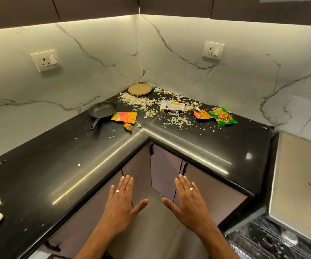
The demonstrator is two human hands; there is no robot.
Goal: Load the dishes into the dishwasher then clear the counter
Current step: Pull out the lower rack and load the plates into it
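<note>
On the glossy black L-shaped stone surface (38, 174), a small black non-stick frying pan (103, 109) sits at about ten o'clock from the hands, handle toward the viewer. It looks rigid and moderately heavy, best lifted by that handle. Just right of it lies a crinkled orange-yellow snack wrapper (125, 117), light and floppy, easy to pinch anywhere. At twelve o'clock, deep in the corner, rests a round woven tan plate (140, 88), stiff but light; an edge grip should suit it. Pale papery peel flakes (141, 101) scatter around it and will likely need sweeping, not picking. Toward one o'clock lie a white-and-yellow sachet (172, 106), then an orange packet (202, 114) beside a green foil packet (223, 116). Below, the left hand (120, 204) and the right hand (189, 204) hover flat, fingers straight and spread, holding nothing. At four o'clock the open dishwasher rack (263, 242) shows.
</note>
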